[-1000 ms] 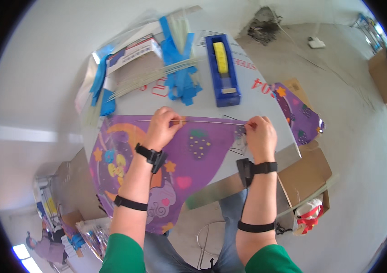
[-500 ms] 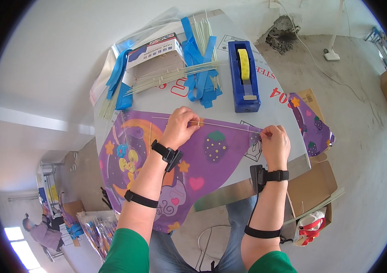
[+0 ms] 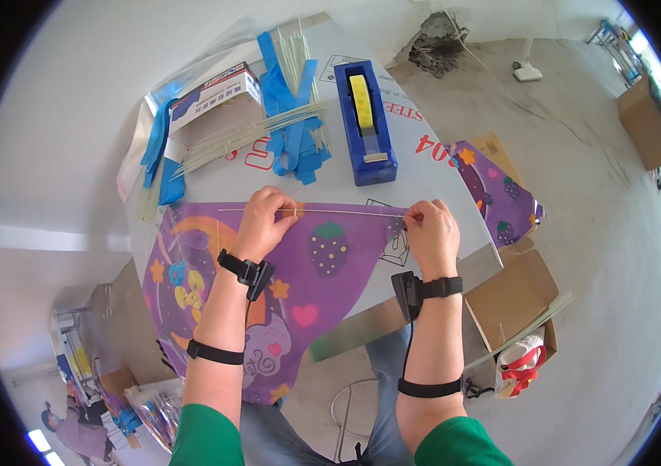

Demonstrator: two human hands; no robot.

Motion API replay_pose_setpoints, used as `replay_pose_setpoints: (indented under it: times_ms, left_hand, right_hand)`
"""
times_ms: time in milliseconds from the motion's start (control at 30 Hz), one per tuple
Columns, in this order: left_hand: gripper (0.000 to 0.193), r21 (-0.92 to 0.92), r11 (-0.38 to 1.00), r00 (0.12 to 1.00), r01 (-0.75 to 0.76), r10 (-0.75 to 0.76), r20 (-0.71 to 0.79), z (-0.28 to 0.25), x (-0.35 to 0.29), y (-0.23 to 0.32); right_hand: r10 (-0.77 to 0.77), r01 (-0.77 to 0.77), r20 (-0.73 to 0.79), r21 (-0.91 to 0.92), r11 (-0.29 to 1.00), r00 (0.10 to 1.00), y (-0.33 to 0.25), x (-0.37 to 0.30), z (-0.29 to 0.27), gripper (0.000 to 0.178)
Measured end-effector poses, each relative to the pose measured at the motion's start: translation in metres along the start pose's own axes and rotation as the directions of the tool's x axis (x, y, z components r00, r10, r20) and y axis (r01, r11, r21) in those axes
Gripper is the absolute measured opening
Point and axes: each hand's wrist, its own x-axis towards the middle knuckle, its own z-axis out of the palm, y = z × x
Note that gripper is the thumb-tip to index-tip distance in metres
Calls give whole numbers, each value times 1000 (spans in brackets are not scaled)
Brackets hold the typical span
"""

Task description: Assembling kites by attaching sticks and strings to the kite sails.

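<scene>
A purple printed film sheet (image 3: 338, 299), with a moon, stars, hearts and a berry on it, lies flat over the table's near part. Along its far edge runs a thin white rod (image 3: 346, 211). Fingers of my left hand (image 3: 262, 221) are pinched on this rod, left of its middle. At the sheet's right corner, my right hand (image 3: 433, 231) pinches the rod's right end against the film; the fingertips partly hide that corner. A blue tape dispenser (image 3: 365, 128) with a yellow-cored roll stands just beyond my right hand.
Blue strips (image 3: 295, 140) and bundled pale rods (image 3: 229, 138) lie at the back left beside an opened carton (image 3: 214, 101). Another purple sheet (image 3: 494, 190) hangs past the table's right edge. Below right is a cardboard box (image 3: 513, 299). A person (image 3: 78, 431) is far off at lower left.
The whole view has shifted and turned slightly, so the table appears further left. Both hands keep their pinch on the rod, which now looks straighter along the sheet's far edge.
</scene>
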Motion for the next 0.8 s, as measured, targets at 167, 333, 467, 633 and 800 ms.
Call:
replay_pose_setpoints:
  times_ms: [167, 333, 467, 633, 800]
  left_hand:
    - [23, -7, 1000, 1000, 5, -5, 24, -2, 1, 5]
    - [22, -38, 998, 999, 49, -48, 20, -1, 2, 5]
    - [22, 16, 1000, 1000, 13, -13, 1, 0, 1, 2]
    - [22, -16, 999, 999, 51, -50, 11, -1, 1, 2]
    - [21, 3, 999, 998, 49, -49, 27, -2, 0, 3]
  right_hand:
    - [33, -32, -14, 51, 998, 999, 3, 1, -1, 2]
    - [40, -40, 0, 63, 997, 999, 4, 0, 0, 2]
    - [32, -32, -7, 42, 999, 999, 2, 0, 0, 2]
    - [23, -22, -23, 35, 999, 999, 0, -1, 1, 2]
    - [12, -12, -13, -13, 1000, 1000, 1, 0, 2, 5]
